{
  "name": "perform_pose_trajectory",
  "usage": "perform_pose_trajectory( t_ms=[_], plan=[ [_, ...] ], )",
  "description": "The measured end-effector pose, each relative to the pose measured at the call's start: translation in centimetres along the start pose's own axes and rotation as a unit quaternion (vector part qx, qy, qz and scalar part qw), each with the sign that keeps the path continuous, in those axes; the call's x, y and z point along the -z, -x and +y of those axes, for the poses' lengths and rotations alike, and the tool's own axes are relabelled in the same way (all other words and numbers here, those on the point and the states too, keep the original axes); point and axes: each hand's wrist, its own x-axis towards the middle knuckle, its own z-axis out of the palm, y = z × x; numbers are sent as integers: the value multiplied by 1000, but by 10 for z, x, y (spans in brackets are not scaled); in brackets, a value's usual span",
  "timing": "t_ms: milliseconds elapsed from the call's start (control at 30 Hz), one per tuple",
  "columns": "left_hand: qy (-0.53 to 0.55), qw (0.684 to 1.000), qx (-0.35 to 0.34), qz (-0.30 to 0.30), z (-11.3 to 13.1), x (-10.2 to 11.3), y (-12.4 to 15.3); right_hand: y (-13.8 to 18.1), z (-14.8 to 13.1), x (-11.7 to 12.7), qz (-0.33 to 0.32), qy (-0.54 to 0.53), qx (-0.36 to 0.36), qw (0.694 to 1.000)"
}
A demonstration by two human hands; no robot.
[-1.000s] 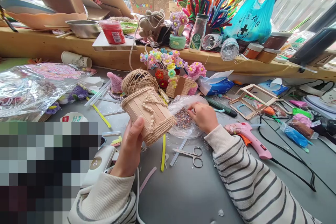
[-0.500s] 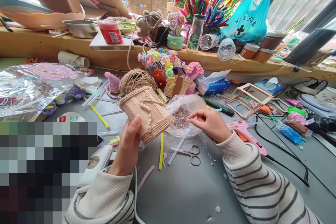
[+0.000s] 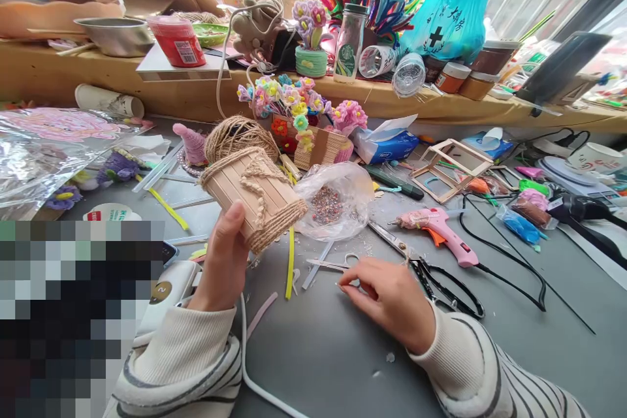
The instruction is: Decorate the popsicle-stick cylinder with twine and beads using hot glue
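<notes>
My left hand (image 3: 223, 268) is closed around a round holder made of wooden craft sticks (image 3: 255, 199), bound with jute twine at both ends and tilted on its side above the table. My right hand (image 3: 392, 300) rests low on the grey table (image 3: 333, 366), with thumb and fingertips pinched together beside the small silver scissors (image 3: 328, 264). Whatever the pinch holds is too small to make out. A clear plastic bag of tiny beads (image 3: 333, 202) lies just behind the scissors, to the right of the holder.
A ball of jute twine (image 3: 238, 137) sits behind the holder. Black-handled scissors (image 3: 431, 281) and a pink glue gun (image 3: 435, 228) with its black cord lie to the right. Pipe-cleaner flowers (image 3: 298, 101), a tissue pack (image 3: 386, 147) and a crowded wooden shelf (image 3: 206, 95) stand behind.
My right hand has left the bead bag and come down toward me onto the table beside the small scissors. The left hand still holds the holder.
</notes>
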Motion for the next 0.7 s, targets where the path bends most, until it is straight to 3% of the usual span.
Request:
perform_pose_trajectory(
  t_ms=[267,700],
  plan=[
    [26,999,-10,-16,-2,1,-2,15,-2,-8,41,59,43,996],
    [20,999,-19,-25,-3,2,-2,17,-4,1,72,69,12,995]
  ],
)
